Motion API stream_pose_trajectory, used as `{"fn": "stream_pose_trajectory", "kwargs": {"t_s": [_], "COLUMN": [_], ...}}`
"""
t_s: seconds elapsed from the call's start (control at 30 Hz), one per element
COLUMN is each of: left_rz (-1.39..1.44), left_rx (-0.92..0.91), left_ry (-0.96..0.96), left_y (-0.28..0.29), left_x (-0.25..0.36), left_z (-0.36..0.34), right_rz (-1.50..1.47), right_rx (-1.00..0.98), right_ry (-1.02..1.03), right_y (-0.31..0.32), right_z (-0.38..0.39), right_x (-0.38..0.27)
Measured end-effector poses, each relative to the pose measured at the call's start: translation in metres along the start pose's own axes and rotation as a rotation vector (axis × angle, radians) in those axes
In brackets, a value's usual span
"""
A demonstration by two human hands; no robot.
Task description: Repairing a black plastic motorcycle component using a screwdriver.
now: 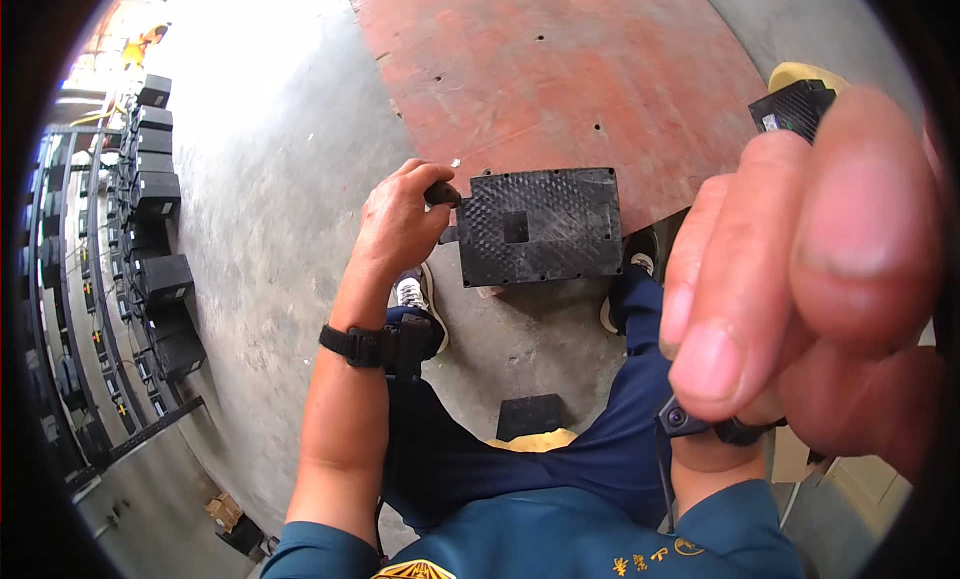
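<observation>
Starting at the far left, we've got a dark rack with a row of black boxes lined up beside it, cables running along the frame. Below that, some brown cardboard lies near the edge of our view.

Next we come to the left forearm with a black strap round it, then the left hand. Its fingers are curled in and wrapped around a stubby black handle, right at the left edge of a black case. A dark shoe with white laces shows just below that hand.

The case itself is in the middle of things, in front of the person's legs, with a textured top, small fasteners round the rim and a dark square patch. Its far edge overlaps a worn red sheet from where we're looking.

Over on the right we see a small camera at the wrist, then the right hand, huge and close to the lens. Its fingers are bent and bunched together, but honestly we can't tell whether they're pinching anything.
</observation>
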State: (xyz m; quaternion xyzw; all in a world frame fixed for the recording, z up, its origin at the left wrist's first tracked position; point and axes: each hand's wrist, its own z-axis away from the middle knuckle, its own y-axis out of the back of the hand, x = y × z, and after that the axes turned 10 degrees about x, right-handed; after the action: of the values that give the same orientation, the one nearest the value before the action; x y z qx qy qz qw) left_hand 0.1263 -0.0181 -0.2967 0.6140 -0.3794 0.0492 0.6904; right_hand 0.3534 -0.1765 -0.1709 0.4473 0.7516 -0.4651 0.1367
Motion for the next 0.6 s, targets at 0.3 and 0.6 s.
{"fn": "stream_pose_trajectory", "kwargs": {"t_s": [0.3, 0.6], "left_rz": [0.038, -0.022], "left_rx": [0.043, 0.059], "left_ry": [-0.093, -0.026], "left_y": [-0.007, 0.006], "left_x": [0.006, -0.019], "left_z": [-0.006, -0.001], "right_rz": [-0.062, 0.486], "right_rx": [-0.054, 0.160], "right_ry": [-0.039, -0.321], "right_y": [0.026, -0.012], "right_z": [0.006, -0.049], "right_x": [-0.041, 0.018]}}
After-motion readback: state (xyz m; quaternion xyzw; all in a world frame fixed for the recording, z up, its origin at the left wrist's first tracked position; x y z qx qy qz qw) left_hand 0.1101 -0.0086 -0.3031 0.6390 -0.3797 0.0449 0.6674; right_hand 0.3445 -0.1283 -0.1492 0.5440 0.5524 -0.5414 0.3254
